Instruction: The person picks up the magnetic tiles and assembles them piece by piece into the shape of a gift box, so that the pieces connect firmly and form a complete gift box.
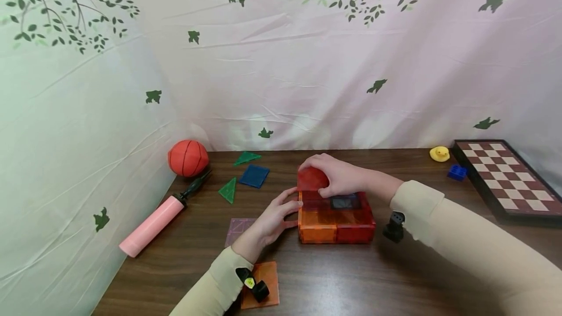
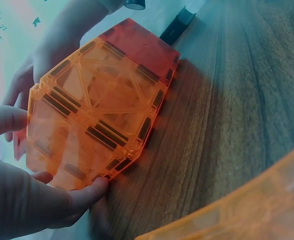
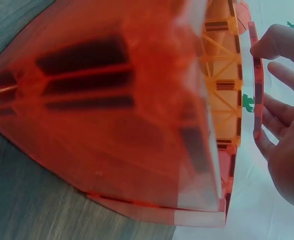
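Note:
A low box of translucent magnetic tiles (image 1: 318,233), orange on the left and red on the right, stands on the table. My left hand (image 1: 272,216) holds its left side; in the left wrist view, fingers and thumb of that hand (image 2: 22,195) reach the edges of the orange wall (image 2: 77,150). My right hand (image 1: 338,174) pinches a red magnetic tile (image 1: 312,179) upright at the box's back left. The right wrist view shows this tile (image 3: 258,85) edge-on between thumb and fingers. Whether it touches the box is unclear. A dark square patch shows on the box top.
Green triangle tiles (image 1: 228,190), a blue square tile (image 1: 253,176), a purple tile (image 1: 238,228) and an orange tile (image 1: 270,282) lie left. Beyond are a pink pump (image 1: 151,228) and red ball (image 1: 188,158). Right stand a checkerboard (image 1: 511,174), blue brick (image 1: 457,172) and yellow duck (image 1: 439,154).

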Motion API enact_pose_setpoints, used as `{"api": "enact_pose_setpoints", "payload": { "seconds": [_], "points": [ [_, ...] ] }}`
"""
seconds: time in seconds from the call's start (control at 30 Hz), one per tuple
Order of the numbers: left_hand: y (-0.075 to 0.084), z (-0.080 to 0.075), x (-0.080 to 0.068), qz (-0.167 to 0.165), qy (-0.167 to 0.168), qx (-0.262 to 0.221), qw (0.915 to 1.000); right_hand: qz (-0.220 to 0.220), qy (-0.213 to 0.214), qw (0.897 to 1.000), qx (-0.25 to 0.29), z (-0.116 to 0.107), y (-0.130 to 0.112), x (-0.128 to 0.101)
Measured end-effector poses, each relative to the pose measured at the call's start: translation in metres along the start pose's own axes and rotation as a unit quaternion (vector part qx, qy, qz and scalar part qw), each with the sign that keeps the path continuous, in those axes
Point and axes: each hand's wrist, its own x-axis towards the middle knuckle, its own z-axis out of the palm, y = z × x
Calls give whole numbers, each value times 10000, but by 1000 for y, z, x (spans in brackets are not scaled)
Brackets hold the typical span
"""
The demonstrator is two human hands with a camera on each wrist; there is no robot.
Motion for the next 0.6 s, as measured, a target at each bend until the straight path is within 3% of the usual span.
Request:
{"api": "enact_pose_setpoints", "payload": {
  "seconds": [0.6],
  "points": [
    [2, 2, -1, -8, 21, -38, 10000, 161, -225, 9994, 207, 1, 9, -3]
  ]
}}
